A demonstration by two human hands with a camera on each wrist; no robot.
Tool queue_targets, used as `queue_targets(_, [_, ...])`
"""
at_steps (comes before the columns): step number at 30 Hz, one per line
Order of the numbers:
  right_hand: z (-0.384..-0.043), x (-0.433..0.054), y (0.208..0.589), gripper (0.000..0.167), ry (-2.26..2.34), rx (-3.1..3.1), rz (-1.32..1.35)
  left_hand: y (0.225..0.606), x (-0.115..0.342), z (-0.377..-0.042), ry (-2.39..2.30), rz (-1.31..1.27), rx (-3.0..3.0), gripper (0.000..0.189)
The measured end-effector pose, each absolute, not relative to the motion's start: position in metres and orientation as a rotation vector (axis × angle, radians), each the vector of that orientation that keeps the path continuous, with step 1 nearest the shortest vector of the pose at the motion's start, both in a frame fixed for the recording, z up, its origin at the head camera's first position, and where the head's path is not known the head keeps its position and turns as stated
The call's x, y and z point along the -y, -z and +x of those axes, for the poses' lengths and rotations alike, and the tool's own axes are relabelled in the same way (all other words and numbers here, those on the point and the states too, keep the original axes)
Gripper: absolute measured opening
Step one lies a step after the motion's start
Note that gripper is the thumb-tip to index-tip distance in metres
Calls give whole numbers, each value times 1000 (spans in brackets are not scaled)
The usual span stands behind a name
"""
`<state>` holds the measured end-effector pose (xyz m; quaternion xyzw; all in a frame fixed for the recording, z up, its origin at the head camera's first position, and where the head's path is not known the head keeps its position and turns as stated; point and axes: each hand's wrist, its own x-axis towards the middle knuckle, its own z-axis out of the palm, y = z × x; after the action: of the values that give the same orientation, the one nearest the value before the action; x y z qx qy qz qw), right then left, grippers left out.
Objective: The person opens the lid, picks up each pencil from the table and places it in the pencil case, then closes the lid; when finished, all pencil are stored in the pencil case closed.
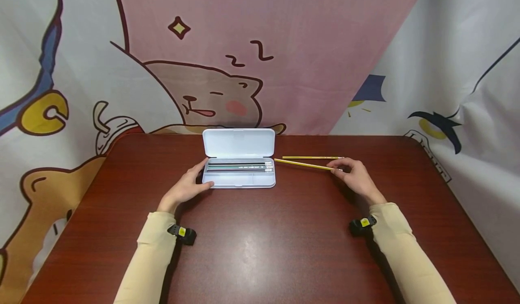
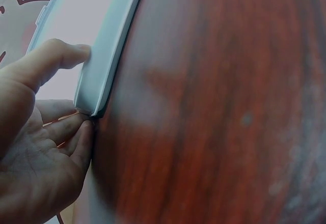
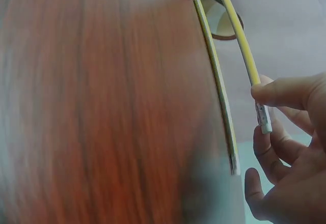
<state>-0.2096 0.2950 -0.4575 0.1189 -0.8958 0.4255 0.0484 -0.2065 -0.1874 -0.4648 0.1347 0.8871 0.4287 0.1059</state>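
A white pencil case (image 1: 227, 180) lies open near the table's back edge, its lid (image 1: 239, 143) raised behind it. Several dark and green pencils (image 1: 233, 166) lie lengthwise in its rear part. My left hand (image 1: 186, 188) grips the case's left end, thumb at the front corner and fingers toward the back. To the right, my right hand (image 1: 358, 177) pinches a yellow pencil (image 3: 239, 33) near its eraser end, between thumb and fingers. The pencil's far tip reaches the case's right side in the head view. Behind it, a second yellow pencil (image 3: 218, 81) lies on the table.
The brown wooden table (image 1: 252, 240) extends toward me in front of the case. A cartoon-printed cloth (image 1: 308, 60) hangs right behind the table's back edge and along both sides. Each wrist carries a small black camera (image 1: 184, 235).
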Motion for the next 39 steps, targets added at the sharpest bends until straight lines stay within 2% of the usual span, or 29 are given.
queue_targets(39, [-230, -179, 465, 16, -1411, 2695, 424, 465, 188, -207, -1249, 388, -2614, 83])
